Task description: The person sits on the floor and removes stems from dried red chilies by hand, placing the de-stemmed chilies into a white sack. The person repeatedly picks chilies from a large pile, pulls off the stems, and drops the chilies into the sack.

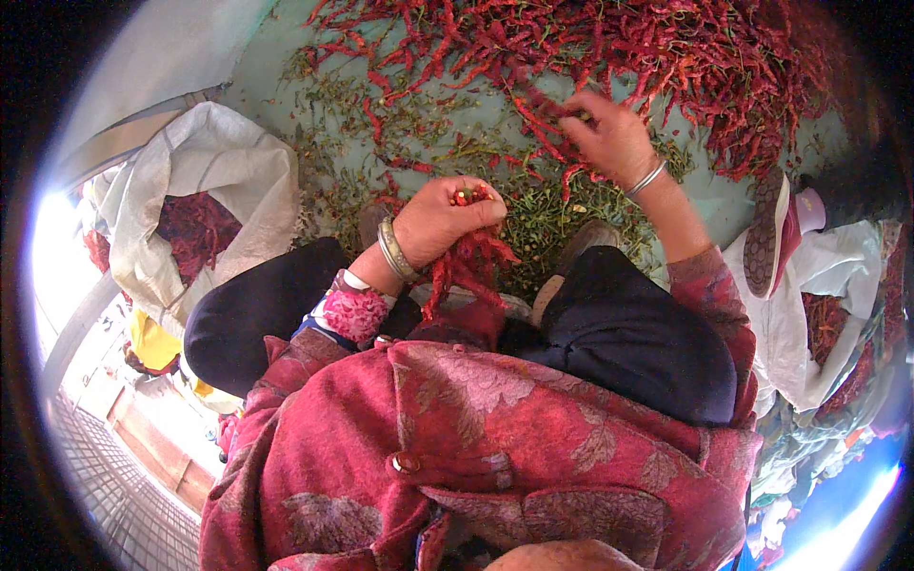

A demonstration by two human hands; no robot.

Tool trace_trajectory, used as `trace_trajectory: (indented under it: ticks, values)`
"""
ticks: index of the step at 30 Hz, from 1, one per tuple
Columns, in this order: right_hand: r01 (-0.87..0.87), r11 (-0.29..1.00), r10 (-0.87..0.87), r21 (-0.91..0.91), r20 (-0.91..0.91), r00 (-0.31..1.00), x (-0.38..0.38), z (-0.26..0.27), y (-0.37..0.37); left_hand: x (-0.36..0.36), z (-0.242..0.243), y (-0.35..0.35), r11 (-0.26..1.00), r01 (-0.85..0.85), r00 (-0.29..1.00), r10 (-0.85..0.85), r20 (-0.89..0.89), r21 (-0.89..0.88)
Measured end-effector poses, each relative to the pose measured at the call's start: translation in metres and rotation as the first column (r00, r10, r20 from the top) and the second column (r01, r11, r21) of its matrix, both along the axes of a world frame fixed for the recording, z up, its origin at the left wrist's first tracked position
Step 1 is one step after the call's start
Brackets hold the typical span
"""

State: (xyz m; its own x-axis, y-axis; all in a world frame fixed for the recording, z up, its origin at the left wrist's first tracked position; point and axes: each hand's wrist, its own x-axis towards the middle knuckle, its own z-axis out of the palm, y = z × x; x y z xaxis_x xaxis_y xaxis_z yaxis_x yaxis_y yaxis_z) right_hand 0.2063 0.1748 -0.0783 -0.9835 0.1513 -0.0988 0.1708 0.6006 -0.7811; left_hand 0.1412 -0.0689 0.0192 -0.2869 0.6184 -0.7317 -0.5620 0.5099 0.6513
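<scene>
My left hand is closed around a bunch of dried red chili peppers. Their cut or stemless ends show above the fist, and the tips hang down over my lap. Farther out to the right, my right hand is bent over loose chilies, blurred by motion. A blurred red chili lies at its fingertips, but whether the fingers grip it I cannot tell. Beneath both hands, green stems and bits of pepper litter the pale green ground sheet.
A large heap of dried red chilies spreads across the far side. On the left stands an open white woven sack with chilies inside; another white sack is at the right. Another person's shoe rests beside that sack.
</scene>
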Motion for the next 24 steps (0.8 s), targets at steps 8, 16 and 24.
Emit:
trace_trajectory:
  ticks: [8,16,24]
  values:
    - [-0.277,0.957,0.274,-0.083,-0.054,0.96,0.014,0.018,-0.051,0.002,-0.01,-0.001,0.982,-0.116,0.922,0.163,-0.352,0.151]
    - [-0.368,0.93,0.359,-0.022,-0.166,0.918,0.021,0.028,-0.063,0.006,-0.02,-0.004,0.95,0.203,0.728,-0.31,-0.612,-0.239]
    - [-0.213,0.964,0.193,-0.158,-0.136,0.972,0.018,0.005,-0.026,-0.002,-0.024,-0.009,0.994,-0.001,0.955,-0.032,-0.294,-0.112]
